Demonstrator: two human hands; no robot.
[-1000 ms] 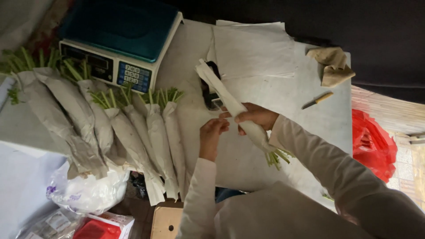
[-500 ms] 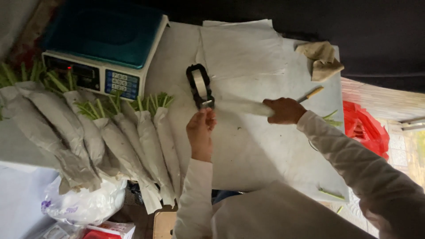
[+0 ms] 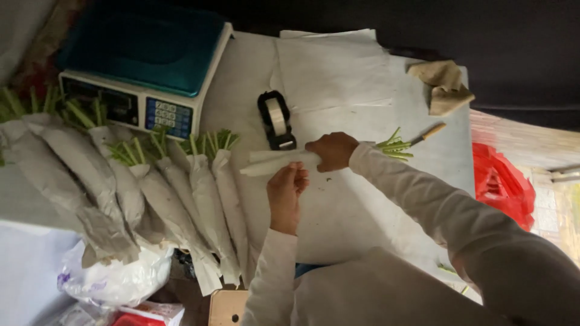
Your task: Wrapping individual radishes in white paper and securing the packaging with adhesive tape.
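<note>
My right hand [image 3: 332,151] grips the middle of a paper-wrapped bundle of green stalks [image 3: 275,163] that lies flat across the table. The green stalk ends [image 3: 396,148] stick out past my right wrist. My left hand [image 3: 287,190] hovers just below the bundle's white wrapped end, fingers curled together, close to the paper; whether it holds anything I cannot tell. A black tape dispenser [image 3: 276,121] with a white roll stands right behind the bundle.
Several wrapped bundles [image 3: 175,199] lie in a row at the left, beside a weighing scale [image 3: 142,66] with a teal top. Loose white paper sheets [image 3: 332,72], a crumpled cloth [image 3: 444,84], a small knife [image 3: 429,133] and a red bag [image 3: 501,184] are to the right.
The bundle was turned from a diagonal hold to lying flat across the table, green ends pointing right. My left hand came down below its wrapped end.
</note>
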